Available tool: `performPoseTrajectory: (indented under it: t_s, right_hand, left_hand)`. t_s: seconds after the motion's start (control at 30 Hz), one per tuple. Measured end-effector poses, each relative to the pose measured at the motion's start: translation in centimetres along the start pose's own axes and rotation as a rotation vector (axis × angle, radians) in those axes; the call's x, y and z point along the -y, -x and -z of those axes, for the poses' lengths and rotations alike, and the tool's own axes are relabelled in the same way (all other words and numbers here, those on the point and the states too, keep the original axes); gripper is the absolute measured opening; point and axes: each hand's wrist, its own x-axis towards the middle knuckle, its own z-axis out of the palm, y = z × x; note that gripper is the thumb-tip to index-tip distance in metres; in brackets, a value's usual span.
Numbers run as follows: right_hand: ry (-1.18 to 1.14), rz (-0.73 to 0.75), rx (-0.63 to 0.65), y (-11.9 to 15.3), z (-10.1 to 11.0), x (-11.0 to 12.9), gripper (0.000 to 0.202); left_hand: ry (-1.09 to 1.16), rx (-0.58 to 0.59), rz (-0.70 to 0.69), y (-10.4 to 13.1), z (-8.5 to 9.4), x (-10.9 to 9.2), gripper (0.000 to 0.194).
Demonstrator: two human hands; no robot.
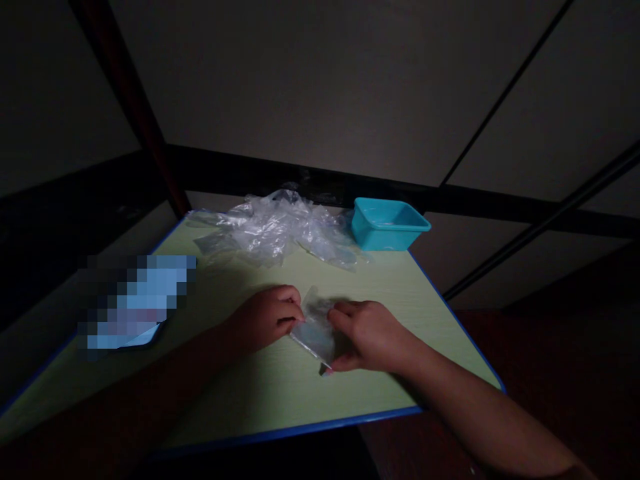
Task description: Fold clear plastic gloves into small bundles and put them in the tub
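Note:
A small clear plastic bag (pixel 316 333) is held between my two hands, just above the middle of the table. My left hand (pixel 273 313) pinches its left corner with fingers closed. On the other side, my right hand (pixel 367 333) grips the bag's right edge, thumb low and fingers bent over the top. Some small pale thing shows by the right thumb, too small to make out. Beyond the hands lies a heap of crumpled clear plastic bags (pixel 275 230).
A turquoise plastic basket (pixel 387 237) stands at the table's back right corner. On the left lies a phone or tablet (pixel 145 300) with a blurred screen. The pale green table (pixel 280 407) has a blue edge. Dark panels rise behind it.

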Motion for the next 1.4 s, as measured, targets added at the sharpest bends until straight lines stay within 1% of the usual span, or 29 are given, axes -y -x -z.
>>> performPoseTrajectory:
  t_s: [0.07, 0.2, 0.33, 0.4, 0.47, 0.57, 0.67, 0.7, 0.77, 0.83, 0.9, 0.97, 1.03, 1.13, 1.23, 1.4]
  right_hand:
    - [0.018, -0.001, 0.001, 0.0, -0.1, 0.0, 0.049]
    - [-0.028, 0.061, -0.007, 0.0, -0.2, 0.0, 0.032]
    - [-0.126, 0.081, -0.045, 0.0, -0.4, 0.1, 0.025]
    - [-0.182, 0.083, -0.044, -0.1, -0.5, 0.1, 0.022]
    - [-0.25, 0.054, -0.043, -0.2, -0.6, -0.1, 0.019]
    - [-0.375, -0.053, -0.051, -0.5, -0.8, -0.4, 0.017]
    - [-0.484, -0.152, -0.043, -0.7, -0.9, -0.7, 0.015]
    - [-0.504, -0.176, -0.044, -0.8, -1.0, -0.9, 0.014]
    - [-0.535, -0.208, -0.054, -0.9, -1.2, -1.2, 0.014]
    - [-0.584, -0.222, -0.074, -1.2, -1.6, -1.5, 0.015]
    - [-0.652, -0.239, -0.089, -1.4, -2.0, -1.7, 0.017]
    - [-0.72, -0.268, -0.093, -1.6, -2.3, -1.9, 0.019]
    - [-0.8, -0.29, -0.082, -1.6, -2.4, -2.0, 0.019]
    - [-0.953, -0.318, -0.051, -1.4, -2.0, -2.2, 0.018]
    - [-1.04, -0.372, -0.018, -1.0, -1.6, -2.5, 0.025]
    - [-1.026, -0.417, 0.042, -1.0, -1.6, -3.1, 0.03]
  left_hand:
    - [0.018, 0.022, 0.021, 0.1, -0.1, 0.0, 0.018]
    - [0.024, 0.023, 0.021, 0.0, -0.1, -0.2, 0.019]
    - [0.016, 0.012, 0.008, -0.1, -0.1, -0.3, 0.017]
    - [0.001, 0.006, -0.008, -0.1, -0.1, -0.4, 0.016]
    - [-0.005, -0.014, -0.019, -0.3, -0.1, -0.4, 0.016]
    - [0.025, -0.015, -0.001, -0.5, 0.0, -0.7, 0.012]
    - [0.074, -0.019, 0.092, -0.6, 0.1, -1.0, 0.005]
    - [0.1, -0.041, 0.145, -0.6, 0.1, -1.1, 0.003]
    - [0.184, -0.086, 0.249, -0.6, -0.2, -1.2, 0.017]
    - [0.29, -0.1, 0.318, -0.6, -0.6, -1.2, 0.03]
    - [0.357, -0.111, 0.366, -0.7, -1.1, -1.1, 0.033]
    - [0.348, -0.141, 0.409, -0.8, -1.5, -1.0, 0.03]
    - [0.294, -0.157, 0.421, -1.0, -1.6, -1.1, 0.019]
    - [0.232, -0.128, 0.403, -1.3, -1.3, -1.4, 0.001]
    - [0.224, -0.131, 0.408, -1.4, -1.0, -1.7, 0.007]
    - [0.323, -0.165, 0.439, -1.4, -1.3, -1.5, 0.007]
